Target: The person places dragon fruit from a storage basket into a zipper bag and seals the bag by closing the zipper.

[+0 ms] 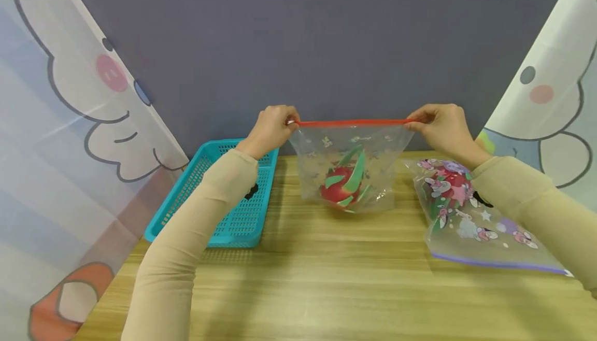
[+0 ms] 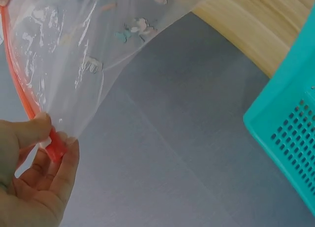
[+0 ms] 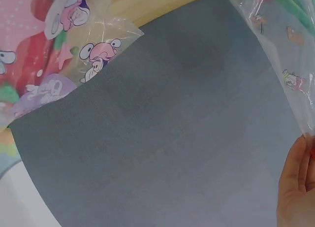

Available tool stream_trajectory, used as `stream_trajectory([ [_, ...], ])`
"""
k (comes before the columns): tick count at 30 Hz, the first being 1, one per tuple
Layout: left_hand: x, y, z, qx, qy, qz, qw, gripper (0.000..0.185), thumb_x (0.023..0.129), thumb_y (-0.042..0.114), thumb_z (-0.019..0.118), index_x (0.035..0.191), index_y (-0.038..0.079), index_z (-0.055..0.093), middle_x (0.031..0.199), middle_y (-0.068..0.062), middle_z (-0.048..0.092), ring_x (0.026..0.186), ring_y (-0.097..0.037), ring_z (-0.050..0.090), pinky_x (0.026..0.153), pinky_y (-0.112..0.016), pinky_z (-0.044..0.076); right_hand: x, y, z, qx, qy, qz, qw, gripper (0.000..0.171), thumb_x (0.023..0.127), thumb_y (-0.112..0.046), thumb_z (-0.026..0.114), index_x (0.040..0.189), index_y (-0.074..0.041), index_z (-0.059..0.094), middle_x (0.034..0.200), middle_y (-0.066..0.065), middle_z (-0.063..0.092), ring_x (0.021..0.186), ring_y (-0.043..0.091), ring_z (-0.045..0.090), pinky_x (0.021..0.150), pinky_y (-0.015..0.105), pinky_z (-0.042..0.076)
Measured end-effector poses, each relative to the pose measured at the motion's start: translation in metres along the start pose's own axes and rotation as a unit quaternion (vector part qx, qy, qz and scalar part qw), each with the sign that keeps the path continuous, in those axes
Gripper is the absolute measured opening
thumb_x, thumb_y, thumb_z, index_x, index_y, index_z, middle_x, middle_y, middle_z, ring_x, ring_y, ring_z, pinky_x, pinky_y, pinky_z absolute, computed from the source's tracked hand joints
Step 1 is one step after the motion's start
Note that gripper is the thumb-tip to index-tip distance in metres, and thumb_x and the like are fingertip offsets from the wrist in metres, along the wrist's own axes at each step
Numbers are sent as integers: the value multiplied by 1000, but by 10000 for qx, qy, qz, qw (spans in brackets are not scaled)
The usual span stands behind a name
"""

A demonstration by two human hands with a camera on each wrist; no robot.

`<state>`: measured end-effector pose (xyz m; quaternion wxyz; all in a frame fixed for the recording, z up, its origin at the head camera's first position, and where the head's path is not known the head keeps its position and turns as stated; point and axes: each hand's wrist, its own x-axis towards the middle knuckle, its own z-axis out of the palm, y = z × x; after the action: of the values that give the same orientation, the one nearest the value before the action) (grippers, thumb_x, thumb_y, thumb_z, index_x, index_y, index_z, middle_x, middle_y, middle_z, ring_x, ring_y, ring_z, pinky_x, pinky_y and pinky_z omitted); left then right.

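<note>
Closest to you, your two sleeved forearms reach forward over the bare front stretch of the wooden counter (image 1: pixel 326 289). Past them, your left hand (image 1: pixel 270 129) pinches the left end of the red zip strip (image 1: pixel 352 122), thumb and fingers pressed together on it; the left wrist view shows the strip's end caught between your fingertips (image 2: pixel 59 150). Your right hand (image 1: pixel 443 126) is clamped the same way on the strip's right end, though the right wrist view shows only a sliver of that hand at its edge.

Between your hands hangs the clear zip bag (image 1: pixel 350 170), pulled taut along its top and held upright toward the back edge of the counter, its bottom resting on or just above the wood; which, you cannot tell. Inside, at the bottom, sits a red dragon fruit (image 1: pixel 342 188) with green scales.

By the look of it, the fruit is already in and the strip runs as one flat line, so the seal seems closed or nearly so; whether it is pressed shut along its whole length cannot be told.

Near the right edge lies a second zip bag (image 1: pixel 471 216), printed with cartoon figures and edged in purple, flat on the counter with another red fruit inside. At the back left corner sits an empty teal mesh basket (image 1: pixel 233 222), just beside your left forearm.
</note>
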<state>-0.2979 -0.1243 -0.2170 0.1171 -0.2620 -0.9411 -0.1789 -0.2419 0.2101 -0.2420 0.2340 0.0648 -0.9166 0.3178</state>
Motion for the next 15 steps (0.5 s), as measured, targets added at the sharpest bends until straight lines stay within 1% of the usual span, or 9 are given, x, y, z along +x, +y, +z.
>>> stream_trajectory([
  [3, 1, 1, 6, -110, 60, -70, 9999, 11, 91, 18, 58, 99, 14, 64, 97, -3, 62, 79, -17, 54, 71, -33, 46, 3, 6, 2, -6, 1, 90, 10000, 21, 82, -25, 70, 89, -6, 72, 83, 15, 70, 60, 0, 49, 52, 22, 35],
  [6, 0, 0, 14, -256, 124, -106, 9995, 13, 90, 19, 59, 101, 14, 65, 99, -3, 63, 80, -17, 54, 74, -34, 45, 3, 14, 8, -6, -101, 137, 9999, 21, 82, -25, 69, 90, -5, 71, 84, 15, 70, 62, 2, 51, 55, 22, 37],
  [10, -2, 1, 24, -512, 147, -59, 9986, 16, 89, 19, 60, 103, 13, 66, 103, -4, 63, 80, -17, 55, 72, -33, 45, -1, 25, 13, -39, -340, 225, 9992, 24, 84, -27, 67, 92, -4, 69, 84, 16, 69, 69, 17, 56, 58, 27, 40],
  [12, -3, 2, 28, -655, 105, -98, 9978, 19, 89, 20, 60, 105, 13, 65, 107, -5, 63, 79, -17, 56, 71, -32, 46, -3, 29, 13, -55, -413, 260, 9988, 24, 85, -26, 66, 92, -3, 69, 85, 16, 68, 72, 23, 57, 59, 29, 41],
  [15, -4, 2, 30, -1042, 15, -305, 9941, 23, 89, 20, 60, 111, 14, 63, 110, -5, 62, 83, -17, 57, 71, -32, 46, -3, 32, 14, -75, -433, 280, 9986, 22, 85, -24, 66, 94, -4, 69, 86, 17, 69, 73, 24, 58, 57, 28, 41],
])
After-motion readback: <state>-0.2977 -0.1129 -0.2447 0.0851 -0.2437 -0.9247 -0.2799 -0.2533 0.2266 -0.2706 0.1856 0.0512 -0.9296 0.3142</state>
